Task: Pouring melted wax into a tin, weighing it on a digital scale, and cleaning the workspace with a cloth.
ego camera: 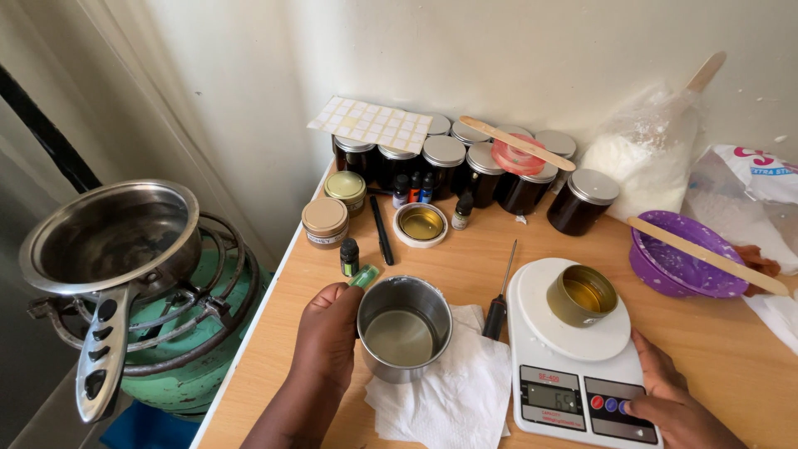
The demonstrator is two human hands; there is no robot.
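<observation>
A: State the grip on the steel cup [404,328].

B: The left hand [328,337] is wrapped around the cup's wall at its 9 o'clock side, fingers closed on it. The cup stands upright on a white paper towel [453,391], likely there to catch drips. It holds a pale liquid.

A: And the right hand [669,399]?

B: It rests at the 4 o'clock corner of the white kitchen scale [582,366], fingertips on the button area, gripping nothing. A gold tin [582,295] of amber liquid sits on the platform, tilted toward 9 o'clock.

A: Position relative to the cup?

B: The tin lies at the cup's 3 o'clock, near. A thin probe with a black handle [499,303] lies between them.

A: Limitations?

B: The right hand's palm is cut off by the frame edge. The contents of the dark lidded jars [465,170] at 12 o'clock cannot be determined. The pan [108,241] on the green gas burner [195,357] at 9 o'clock appears empty, but glare makes this uncertain.
</observation>
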